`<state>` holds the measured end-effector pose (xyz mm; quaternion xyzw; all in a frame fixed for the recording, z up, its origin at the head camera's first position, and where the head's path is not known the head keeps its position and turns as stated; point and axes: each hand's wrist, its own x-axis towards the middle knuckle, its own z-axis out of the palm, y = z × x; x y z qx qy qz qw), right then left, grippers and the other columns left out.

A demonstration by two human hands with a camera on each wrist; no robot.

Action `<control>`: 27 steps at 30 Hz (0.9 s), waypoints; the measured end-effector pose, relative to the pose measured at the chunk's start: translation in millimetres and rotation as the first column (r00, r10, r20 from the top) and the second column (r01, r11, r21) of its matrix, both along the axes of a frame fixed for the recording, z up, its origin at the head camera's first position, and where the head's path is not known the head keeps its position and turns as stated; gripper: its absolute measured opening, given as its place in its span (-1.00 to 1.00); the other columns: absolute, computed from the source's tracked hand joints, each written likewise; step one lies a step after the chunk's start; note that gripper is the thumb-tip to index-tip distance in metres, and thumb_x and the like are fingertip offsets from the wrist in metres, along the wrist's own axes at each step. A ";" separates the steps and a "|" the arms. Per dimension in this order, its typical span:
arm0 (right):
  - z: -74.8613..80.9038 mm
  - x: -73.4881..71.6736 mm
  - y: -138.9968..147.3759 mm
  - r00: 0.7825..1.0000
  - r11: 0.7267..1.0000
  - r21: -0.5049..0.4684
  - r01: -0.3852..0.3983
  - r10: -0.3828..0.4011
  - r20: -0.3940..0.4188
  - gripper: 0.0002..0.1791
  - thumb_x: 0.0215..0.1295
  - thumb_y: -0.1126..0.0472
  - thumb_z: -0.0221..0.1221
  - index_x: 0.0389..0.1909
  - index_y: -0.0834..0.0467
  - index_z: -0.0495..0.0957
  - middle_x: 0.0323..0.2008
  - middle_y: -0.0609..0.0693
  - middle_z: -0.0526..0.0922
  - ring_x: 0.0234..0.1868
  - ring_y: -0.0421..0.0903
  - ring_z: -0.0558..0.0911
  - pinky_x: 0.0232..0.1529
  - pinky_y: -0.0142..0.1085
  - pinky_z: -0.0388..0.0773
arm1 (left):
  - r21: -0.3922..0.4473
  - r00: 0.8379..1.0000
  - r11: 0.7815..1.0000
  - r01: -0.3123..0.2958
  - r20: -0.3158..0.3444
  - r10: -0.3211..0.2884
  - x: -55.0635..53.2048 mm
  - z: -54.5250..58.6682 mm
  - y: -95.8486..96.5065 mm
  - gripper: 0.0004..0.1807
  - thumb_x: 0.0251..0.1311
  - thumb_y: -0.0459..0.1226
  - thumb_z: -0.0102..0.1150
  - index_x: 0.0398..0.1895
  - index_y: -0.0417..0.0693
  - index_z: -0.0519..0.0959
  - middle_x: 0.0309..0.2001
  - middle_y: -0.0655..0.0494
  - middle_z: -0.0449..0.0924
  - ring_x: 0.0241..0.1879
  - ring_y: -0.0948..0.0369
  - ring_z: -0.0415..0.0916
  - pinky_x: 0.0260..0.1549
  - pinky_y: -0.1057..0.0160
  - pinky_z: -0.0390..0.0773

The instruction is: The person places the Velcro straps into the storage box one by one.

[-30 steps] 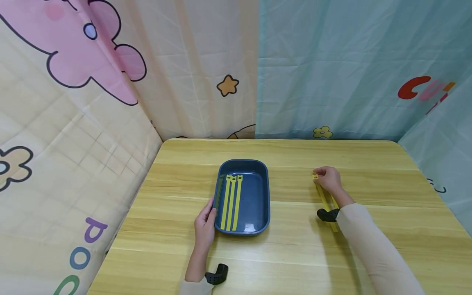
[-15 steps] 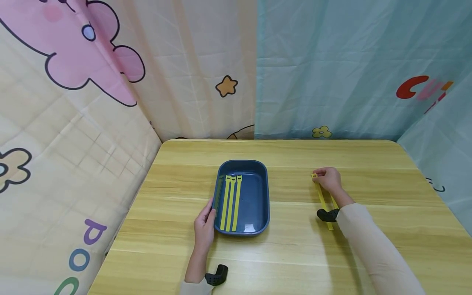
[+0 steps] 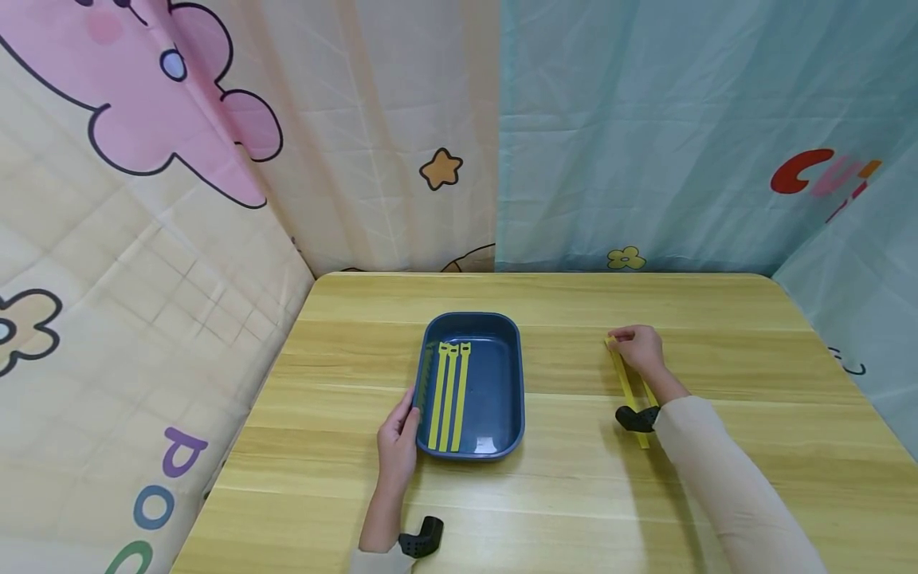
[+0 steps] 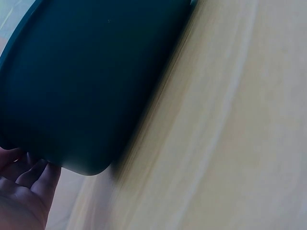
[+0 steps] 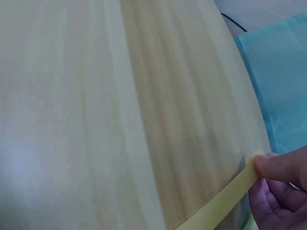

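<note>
My left hand [image 3: 398,438] grips the left side of a dark blue plastic tray [image 3: 505,399], thumb at the rim; in the left wrist view its fingers [image 4: 41,179] lie against the tray's outer wall [image 4: 86,86]. Inside the tray, 3 yellow cable ties [image 3: 450,399] with slotted heads lie side by side, lengthwise. Over on the right, my right hand [image 3: 641,351] pinches the far end of another flat yellow cable tie [image 3: 622,379] between thumb and fingers. One more yellow cable tie [image 3: 651,394] shows beneath the right wrist, partly hidden by the arm and the black wrist device.
Both hands work over a light wooden table [image 3: 559,494]. Bare tabletop lies between the tray and the right hand. Printed curtains [image 3: 617,119] hang behind the table's far edge and along its left side. A black device [image 3: 421,537] sits on the left wrist.
The pinched cable tie has shifted slightly left at both its head and its near end, apart from the other tie. The left hand and tray have stayed put.
</note>
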<state>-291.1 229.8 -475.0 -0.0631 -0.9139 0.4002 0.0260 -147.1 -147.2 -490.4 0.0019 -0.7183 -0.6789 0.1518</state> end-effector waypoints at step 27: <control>29.0 6.0 -7.3 0.997 0.987 -0.140 0.079 -0.077 0.023 -0.73 0.04 0.27 0.14 -0.24 0.34 0.51 -0.28 0.18 0.53 -0.26 -0.02 0.44 -0.35 -0.27 0.43 | 0.002 1.000 1.000 0.004 0.026 -0.004 9.3 23.7 6.0 -0.62 0.18 -0.45 -0.22 0.10 -0.35 0.22 0.13 -0.16 0.18 0.13 0.17 0.09 -0.01 0.45 0.17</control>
